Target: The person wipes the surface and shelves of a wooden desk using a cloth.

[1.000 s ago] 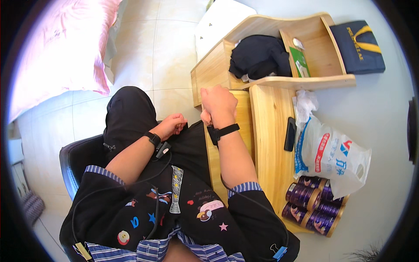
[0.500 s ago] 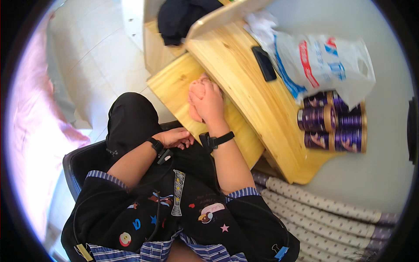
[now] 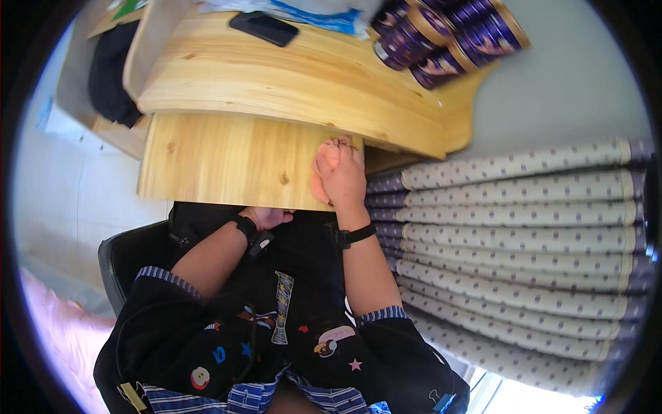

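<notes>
A pink-orange cloth (image 3: 321, 188) lies bunched near the right end of the pale wooden pull-out board (image 3: 221, 160). My right hand (image 3: 343, 176) presses down on it from above, fingers curled over its folds. My left hand (image 3: 269, 217) rests low at the board's front edge, above my lap. Its fingers are partly hidden by that edge, so their grip does not show. Each wrist wears a black strap with a small device.
Above the board is a wooden desktop (image 3: 276, 79) bearing a black phone (image 3: 263, 28), a white-and-blue plastic bag (image 3: 324, 17) and several stacked purple cans (image 3: 441, 41). A dotted curtain (image 3: 510, 234) hangs at right. A black cloth item (image 3: 114, 76) sits far left.
My view has turned rightward, so the desk now runs across the picture. The right hand and the cloth have shifted along the board to its right end. The left hand stays low.
</notes>
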